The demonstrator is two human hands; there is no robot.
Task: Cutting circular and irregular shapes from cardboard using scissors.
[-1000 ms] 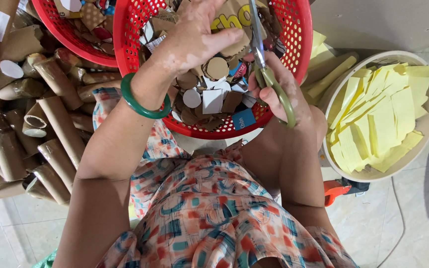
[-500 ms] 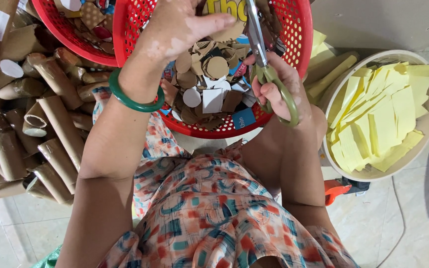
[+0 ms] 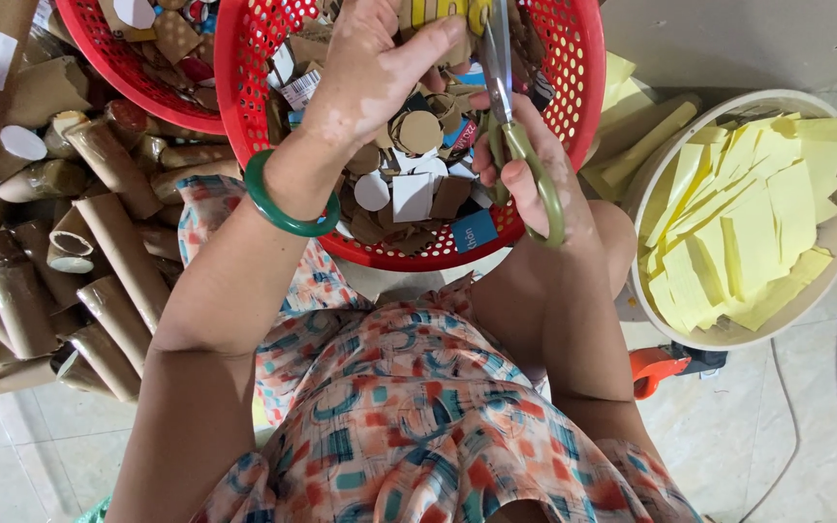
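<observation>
My right hand (image 3: 525, 169) has its grip closed through the handles of the scissors (image 3: 511, 116); my left hand (image 3: 380, 68) pinches a cardboard piece (image 3: 438, 15) above the red basket (image 3: 573, 87). Cut scraps already fill that basket; many cardboard tubes (image 3: 60, 252) left of it remain whole.

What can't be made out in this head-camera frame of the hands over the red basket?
- Head view: the scissors blade tips are cut off by the top edge.
- Head view: the left hand has its fingertips past the top edge, so its grip on the yellow-printed card is unclear.
- Head view: the second red basket is cropped by the top edge.
- Head view: the orange tool is partly hidden behind the right arm.
</observation>
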